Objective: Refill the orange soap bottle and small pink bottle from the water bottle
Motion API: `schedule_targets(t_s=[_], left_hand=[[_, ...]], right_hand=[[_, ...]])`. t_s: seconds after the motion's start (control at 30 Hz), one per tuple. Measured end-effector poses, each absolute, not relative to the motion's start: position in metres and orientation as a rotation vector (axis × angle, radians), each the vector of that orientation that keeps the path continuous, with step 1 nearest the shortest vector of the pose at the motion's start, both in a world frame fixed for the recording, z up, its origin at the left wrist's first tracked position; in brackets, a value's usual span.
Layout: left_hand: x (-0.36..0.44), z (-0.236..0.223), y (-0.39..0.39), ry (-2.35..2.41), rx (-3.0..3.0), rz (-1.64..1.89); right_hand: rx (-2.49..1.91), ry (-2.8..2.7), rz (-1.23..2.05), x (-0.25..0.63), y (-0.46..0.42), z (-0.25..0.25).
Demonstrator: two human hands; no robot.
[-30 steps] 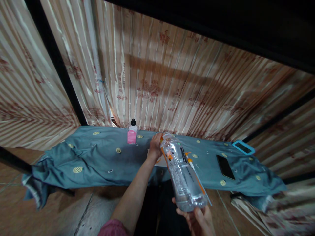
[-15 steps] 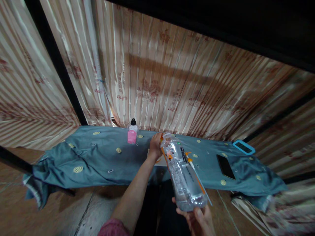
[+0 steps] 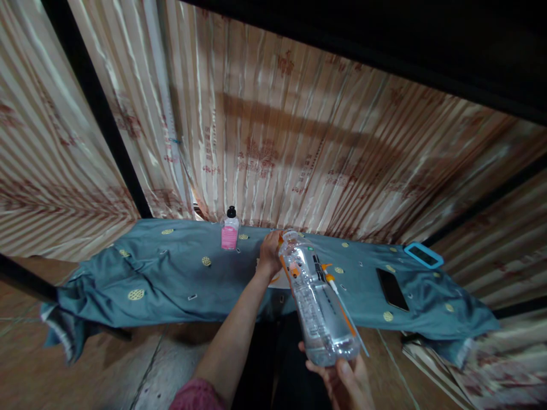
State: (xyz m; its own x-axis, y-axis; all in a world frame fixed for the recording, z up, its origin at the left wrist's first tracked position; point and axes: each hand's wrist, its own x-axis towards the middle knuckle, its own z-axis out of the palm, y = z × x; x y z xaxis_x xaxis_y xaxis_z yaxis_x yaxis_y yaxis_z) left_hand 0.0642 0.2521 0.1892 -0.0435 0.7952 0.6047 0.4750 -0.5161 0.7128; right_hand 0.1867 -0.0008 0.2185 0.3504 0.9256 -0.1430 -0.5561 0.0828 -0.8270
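Observation:
My right hand (image 3: 344, 381) grips the base of a large clear plastic bottle (image 3: 314, 299) with an orange-trimmed label, tilted so its neck points away from me toward the table. My left hand (image 3: 270, 253) reaches out to the bottle's neck, fingers curled beside the mouth; what they hold is hidden. Under both lies a table covered by a teal cloth (image 3: 171, 279) with yellow round motifs. Something white and orange lies on the cloth just beneath the bottle, mostly hidden.
A small bottle with a pink label and black cap (image 3: 229, 230) stands at the table's back edge. A black phone (image 3: 391, 289) and a blue-framed device (image 3: 423, 255) lie at the right. Striped curtains (image 3: 299, 142) hang behind. Brown floor shows below.

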Motion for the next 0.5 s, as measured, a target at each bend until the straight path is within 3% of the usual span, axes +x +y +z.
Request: schedule_targets(t_s=[0.5], left_hand=[[0.0634, 0.1875, 0.2555, 1.340, 1.991, 1.582]], right_hand=[[-0.940, -0.471, 1.175, 0.1864, 0.0011, 0.2183]])
